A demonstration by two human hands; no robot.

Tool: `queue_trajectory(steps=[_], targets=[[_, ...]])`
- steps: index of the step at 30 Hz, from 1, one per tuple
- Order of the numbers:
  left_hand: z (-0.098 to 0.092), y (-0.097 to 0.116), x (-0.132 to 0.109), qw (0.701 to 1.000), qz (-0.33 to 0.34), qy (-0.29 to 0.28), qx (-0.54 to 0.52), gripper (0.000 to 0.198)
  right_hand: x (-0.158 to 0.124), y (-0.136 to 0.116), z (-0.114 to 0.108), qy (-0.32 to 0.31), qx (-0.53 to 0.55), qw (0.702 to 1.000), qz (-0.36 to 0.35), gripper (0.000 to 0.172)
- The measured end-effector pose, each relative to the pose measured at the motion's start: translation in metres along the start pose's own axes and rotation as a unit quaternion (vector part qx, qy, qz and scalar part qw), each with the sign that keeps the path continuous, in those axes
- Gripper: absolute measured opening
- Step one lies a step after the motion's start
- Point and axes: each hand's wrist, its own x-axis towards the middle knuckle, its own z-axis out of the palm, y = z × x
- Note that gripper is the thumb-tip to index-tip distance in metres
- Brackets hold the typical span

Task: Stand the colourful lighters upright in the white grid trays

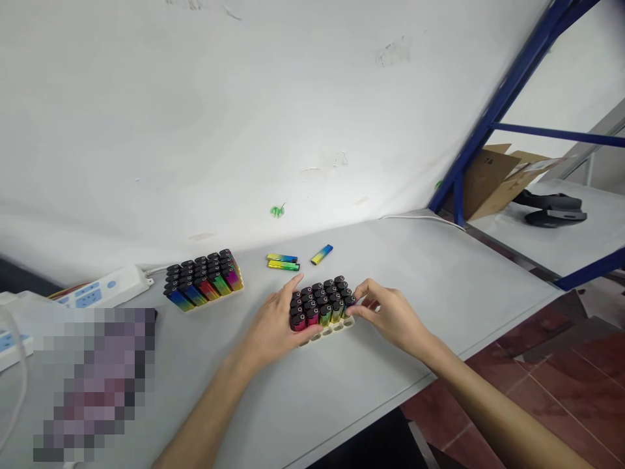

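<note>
A pale tray [339,327] in the middle of the table holds several rows of upright lighters [321,301] with black tops and red, green or yellow bodies. Bare round slots show along its near edge. My left hand [268,329] grips the tray's left end, thumb along the front and fingers behind. At the right end, my right hand [390,316] pinches a black-topped lighter [350,301] at the tray's corner; its lower part is partly hidden by the fingers. Beyond the tray lie two loose lighters [283,266] close together and a blue-yellow lighter [322,254].
A second tray of lighters [204,283] stands at the left near the wall. Beside it are a white power strip [105,290] and a blurred-out flat object [100,384]. To the right are a blue metal frame [481,140], a cardboard box [498,179] and a black device [554,210].
</note>
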Motion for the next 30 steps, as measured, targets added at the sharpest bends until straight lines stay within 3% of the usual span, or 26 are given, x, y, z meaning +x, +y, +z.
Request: queue_trajectory(steps=[11,15,16,19,23,30], targets=[[0.001,-0.003,-0.001,1.000,0.005,0.001,-0.005,0.091,0.000,0.004,-0.001,-0.019,0.035,0.999,-0.013,0.023],[0.001,-0.002,-0.001,1.000,0.000,-0.001,-0.006,0.092,0.023,0.015,-0.007,0.003,0.075,0.997,-0.019,0.034],[0.001,-0.002,-0.001,1.000,-0.001,-0.001,-0.007,0.093,0.036,0.019,-0.007,0.026,0.064,0.997,-0.017,0.039],[0.002,-0.002,0.000,1.000,0.000,-0.001,-0.009,0.093,0.082,0.032,0.000,0.065,-0.057,0.994,-0.067,0.025],[0.003,-0.005,0.000,1.000,0.009,-0.004,-0.005,0.094,0.126,0.044,0.019,0.041,-0.215,0.969,-0.116,0.055],[0.006,-0.012,-0.002,1.000,0.025,-0.005,0.009,0.095,0.126,0.050,0.024,0.051,-0.239,0.963,-0.111,0.029]])
